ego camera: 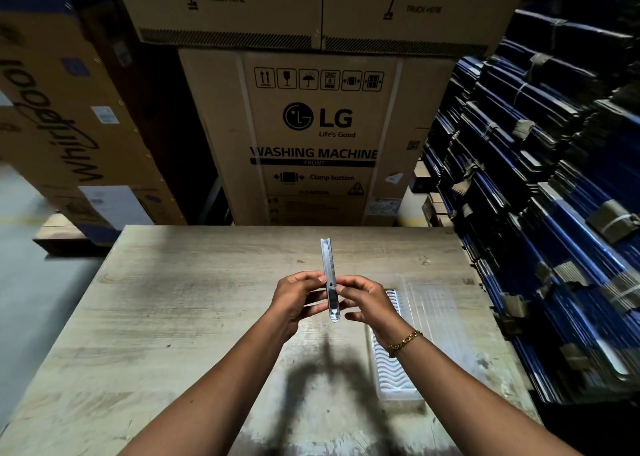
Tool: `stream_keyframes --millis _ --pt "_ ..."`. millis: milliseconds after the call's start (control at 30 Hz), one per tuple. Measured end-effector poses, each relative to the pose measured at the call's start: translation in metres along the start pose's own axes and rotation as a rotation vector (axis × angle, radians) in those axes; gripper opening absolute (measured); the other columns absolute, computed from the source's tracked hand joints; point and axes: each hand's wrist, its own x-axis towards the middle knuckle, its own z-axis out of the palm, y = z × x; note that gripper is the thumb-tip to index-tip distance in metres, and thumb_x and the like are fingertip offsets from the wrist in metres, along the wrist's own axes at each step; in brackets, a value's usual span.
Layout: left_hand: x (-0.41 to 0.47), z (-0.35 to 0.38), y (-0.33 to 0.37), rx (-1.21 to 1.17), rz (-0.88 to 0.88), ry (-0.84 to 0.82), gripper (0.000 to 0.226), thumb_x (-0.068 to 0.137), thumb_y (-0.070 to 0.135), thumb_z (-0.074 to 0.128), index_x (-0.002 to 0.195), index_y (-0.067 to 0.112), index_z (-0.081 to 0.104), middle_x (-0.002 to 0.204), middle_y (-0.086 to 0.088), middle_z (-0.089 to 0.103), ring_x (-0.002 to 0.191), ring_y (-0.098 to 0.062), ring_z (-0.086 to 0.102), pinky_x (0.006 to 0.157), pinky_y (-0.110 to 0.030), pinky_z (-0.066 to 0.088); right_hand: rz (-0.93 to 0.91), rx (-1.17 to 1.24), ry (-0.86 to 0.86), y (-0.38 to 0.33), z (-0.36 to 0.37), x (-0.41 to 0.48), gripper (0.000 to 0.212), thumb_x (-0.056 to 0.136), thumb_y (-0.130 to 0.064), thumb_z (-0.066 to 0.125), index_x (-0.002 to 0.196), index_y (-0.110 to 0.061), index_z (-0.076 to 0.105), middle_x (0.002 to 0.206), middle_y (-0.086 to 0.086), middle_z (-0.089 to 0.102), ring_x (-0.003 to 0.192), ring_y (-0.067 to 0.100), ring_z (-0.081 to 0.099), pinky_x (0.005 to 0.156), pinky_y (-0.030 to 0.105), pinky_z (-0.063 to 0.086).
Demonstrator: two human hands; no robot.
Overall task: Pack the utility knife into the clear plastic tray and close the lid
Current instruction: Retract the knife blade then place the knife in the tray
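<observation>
Gripping utility knife (329,279), left hand (297,298), right hand (367,299), above table (173,317).

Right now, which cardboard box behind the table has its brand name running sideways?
The Whirlpool cardboard box on the left; its lettering runs vertically, unlike the upright LG washing machine box.

The knife (329,279) is held above the table (173,317) by the left hand (298,299) and the right hand (367,299); the tray (394,376) is seen open at the right, its lid (436,310) laid flat beside.
</observation>
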Motion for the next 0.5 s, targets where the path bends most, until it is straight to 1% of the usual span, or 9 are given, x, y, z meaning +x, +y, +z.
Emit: stream_keyframes --millis 100,200,367,500 --pt "0.0012 0.0001 -0.0014 0.011 -0.005 -0.001 0.01 0.088 0.006 0.07 0.097 0.008 0.074 0.085 -0.009 0.079 0.076 -0.02 0.075 0.066 -0.032 0.063 0.004 -0.002 0.015 -0.0009 -0.0033 0.0021 0.02 0.088 -0.017 0.068 0.107 -0.011 0.072 0.087 0.0 0.076 0.07 0.016 0.066 0.067 0.03 0.05" --pt "0.0025 0.0009 -0.0026 0.009 -0.009 -0.003 0.012 0.088 0.007 0.07 0.099 0.007 0.074 0.086 -0.009 0.079 0.078 -0.021 0.075 0.067 -0.033 0.063 0.002 -0.019 0.02 -0.0014 -0.005 0.0025 0.021 0.087 -0.018 0.071 0.106 -0.009 0.072 0.086 0.001 0.076 0.07 0.017 0.067 0.067 0.031 0.051" --pt "0.0042 0.0028 -0.0049 0.009 -0.013 0.001 0.018 0.088 0.006 0.07 0.105 0.003 0.073 0.088 -0.01 0.08 0.076 -0.021 0.076 0.064 -0.032 0.062 -0.012 -0.062 0.003 0.0013 -0.004 0.0027 0.019 0.086 -0.014 0.072 0.105 -0.009 0.069 0.084 0.001 0.075 0.073 0.017 0.069 0.065 0.031 0.051" --pt "0.0055 0.0048 -0.0068 0.015 -0.012 0.006 0.016 0.088 0.006 0.069 0.103 0.004 0.073 0.084 -0.008 0.08 0.073 -0.019 0.075 0.064 -0.032 0.063 -0.018 -0.06 0.004 0.0036 -0.0055 0.0038 0.018 0.086 -0.012 0.072 0.103 -0.009 0.07 0.081 0.0 0.074 0.073 0.017 0.071 0.063 0.031 0.053"
